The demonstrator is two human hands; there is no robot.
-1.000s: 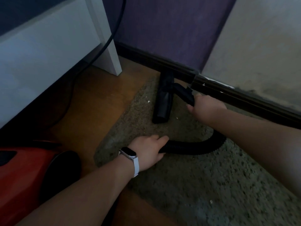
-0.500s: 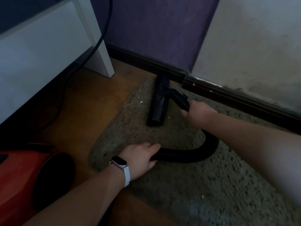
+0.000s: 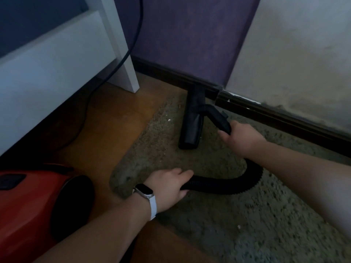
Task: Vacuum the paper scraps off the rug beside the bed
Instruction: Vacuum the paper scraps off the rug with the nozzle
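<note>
Baseboard [image 3: 284, 119] borders the nozzle [image 3: 191, 128] at 12 o'clock; bed leg [image 3: 123, 59] stands at 10; rug [image 3: 247, 234] stretches toward 5. Left hand [image 3: 168, 186] and right hand [image 3: 242, 138] each grip the hose [image 3: 228, 186].

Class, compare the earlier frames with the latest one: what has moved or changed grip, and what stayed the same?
Little changed. The nozzle seems to have slid slightly right across the rug, away from the white scrap near the rug's edge. Both grips are unchanged: right hand on the wand, left hand on the hose. The red vacuum body stayed put.
</note>
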